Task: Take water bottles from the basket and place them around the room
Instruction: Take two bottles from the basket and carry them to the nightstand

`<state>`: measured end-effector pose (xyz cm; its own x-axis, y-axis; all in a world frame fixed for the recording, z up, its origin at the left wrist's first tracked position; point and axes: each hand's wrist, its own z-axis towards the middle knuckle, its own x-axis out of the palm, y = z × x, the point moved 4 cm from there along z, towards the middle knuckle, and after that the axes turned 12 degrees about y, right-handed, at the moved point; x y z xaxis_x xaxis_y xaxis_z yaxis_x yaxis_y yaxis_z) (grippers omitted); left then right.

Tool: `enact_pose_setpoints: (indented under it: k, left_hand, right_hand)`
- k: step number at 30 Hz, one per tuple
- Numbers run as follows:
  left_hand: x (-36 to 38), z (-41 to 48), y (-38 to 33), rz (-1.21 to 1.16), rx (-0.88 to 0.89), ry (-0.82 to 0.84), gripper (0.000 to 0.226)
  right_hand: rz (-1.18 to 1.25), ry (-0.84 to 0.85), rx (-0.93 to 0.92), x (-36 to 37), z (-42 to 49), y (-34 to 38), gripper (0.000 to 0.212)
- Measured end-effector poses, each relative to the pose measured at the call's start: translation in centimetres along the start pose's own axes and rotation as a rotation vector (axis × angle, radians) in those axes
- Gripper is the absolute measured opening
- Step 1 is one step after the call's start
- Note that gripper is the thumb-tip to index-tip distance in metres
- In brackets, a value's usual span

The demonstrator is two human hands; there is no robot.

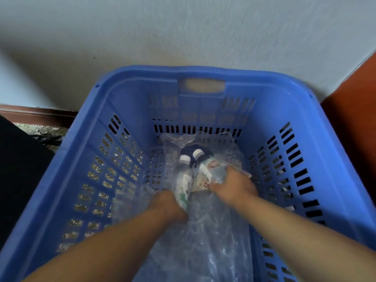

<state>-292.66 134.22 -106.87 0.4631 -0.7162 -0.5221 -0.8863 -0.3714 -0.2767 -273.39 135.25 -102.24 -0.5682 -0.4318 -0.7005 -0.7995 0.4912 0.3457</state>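
A large blue slotted plastic basket (203, 72) fills the view, standing against a wall. At its bottom lie two clear water bottles with white caps, side by side in crumpled clear plastic wrap (203, 231). My left hand (168, 204) grips the lower end of the left bottle (184, 180). Closed around the body of the right bottle (205, 169) is my right hand (234, 187), over its white and green label. Both forearms reach down into the basket.
A pale textured wall (183, 27) rises right behind the basket. An orange-brown surface (354, 110) is at the right. A dark wooden skirting (36, 115) and speckled floor show at the left, beside a dark object (18, 169).
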Motion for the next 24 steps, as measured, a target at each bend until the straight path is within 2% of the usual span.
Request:
enact_pose_setpoints:
  k: [2, 4, 8, 11, 12, 14, 17, 19, 22, 24]
  left_hand:
    - [1.2, -1.3, 0.9, 0.097, 0.013, 0.012, 0.073]
    - [2.7, -2.5, 2.3, 0.109, 0.022, 0.072, 0.079]
    - [4.9, -3.9, 3.6, 0.01, 0.108, 0.273, 0.069]
    - [5.2, -4.6, 2.9, -0.114, 0.166, 0.398, 0.06]
    - [5.0, -4.9, 2.5, -0.143, 0.18, 0.406, 0.059]
    - [4.4, -5.7, 1.8, -0.171, 0.214, 0.396, 0.055]
    - [1.4, -8.8, 0.1, -0.208, 0.259, 0.296, 0.062]
    - [-1.4, -12.4, -1.0, -0.268, 0.273, 0.267, 0.071]
    - [-7.1, -20.5, -2.3, -0.289, 0.346, 0.264, 0.063]
    - [-11.8, -26.6, -2.9, -0.273, 0.381, 0.284, 0.068]
  right_hand:
    - [-0.024, 0.022, 0.006, 1.9, -1.2, -0.3, 0.057]
    - [0.051, 0.105, 0.045, 4.8, -2.9, -1.1, 0.057]
    - [0.299, 0.299, 0.151, 9.4, -6.2, -2.5, 0.062]
    - [0.515, 0.395, 0.15, 9.0, -6.5, -3.0, 0.038]
    - [0.54, 0.416, 0.147, 8.4, -6.5, -3.0, 0.028]
    - [0.54, 0.437, 0.125, 6.9, -7.2, -2.6, 0.025]
    - [0.582, 0.415, 0.074, 2.8, -9.4, -0.9, 0.046]
    - [0.599, 0.385, 0.03, -1.3, -12.1, 0.8, 0.044]
    - [0.613, 0.407, -0.044, -7.5, -18.0, 4.8, 0.045]
    - [0.642, 0.439, -0.081, -11.6, -22.8, 8.1, 0.053]
